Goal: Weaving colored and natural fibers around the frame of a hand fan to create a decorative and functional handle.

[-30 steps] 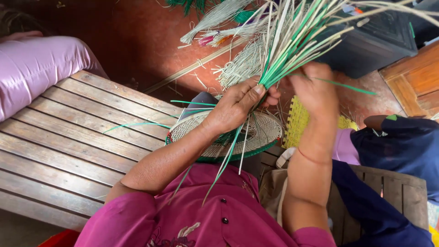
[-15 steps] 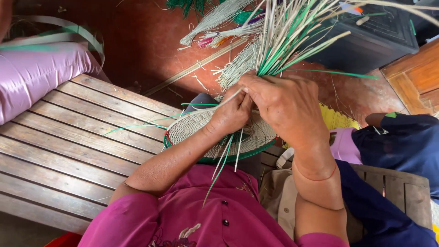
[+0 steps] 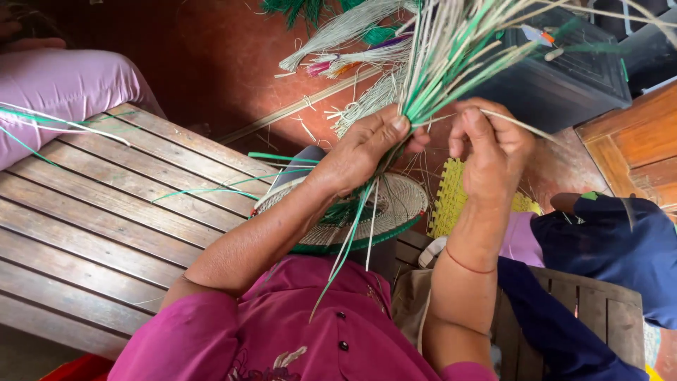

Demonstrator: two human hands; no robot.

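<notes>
Strands [image 3: 451,56] in left hand [image 3: 360,155]

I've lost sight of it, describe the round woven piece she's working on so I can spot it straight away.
Start at the slatted wooden bench on the left and follow it to its right end. There, under the left hand gripping the bundle of strips, lies the woven disc. It is round, pale with a green rim, unlike the flat yellow lattice mat beside it.
</notes>
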